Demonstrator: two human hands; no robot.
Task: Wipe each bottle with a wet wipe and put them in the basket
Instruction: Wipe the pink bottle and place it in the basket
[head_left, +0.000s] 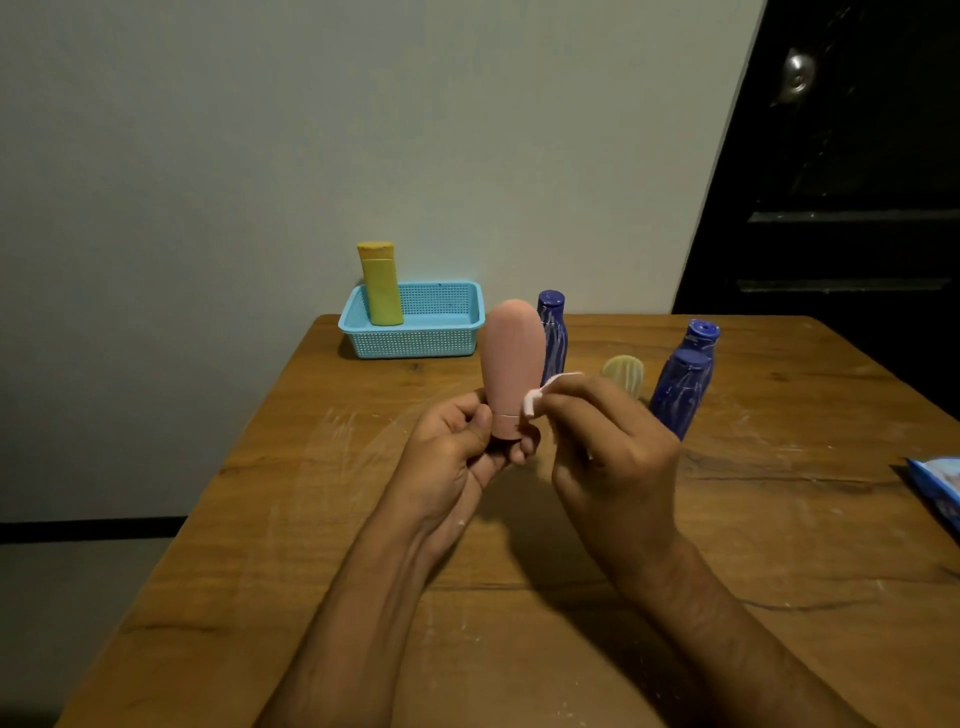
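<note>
Hands (457, 441) (608, 447) mid-table; pink bottle (511, 358) prob. off surface.

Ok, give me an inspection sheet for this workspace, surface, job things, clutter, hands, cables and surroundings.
Surface: wooden table, whitish scuff marks.
Job's things: yellow bottle upright in the blue basket; pink bottle held cap down; three blue bottles and a pale yellow bottle standing on the table; wet wipe bunched beside the pink bottle.
Clutter: blue packet at the right edge, partly cut off.
Hands: left hand grips the pink bottle's cap end; right hand pinches the wipe.
Cables: nothing seen.
Surroundings: pale wall, dark door.
</note>
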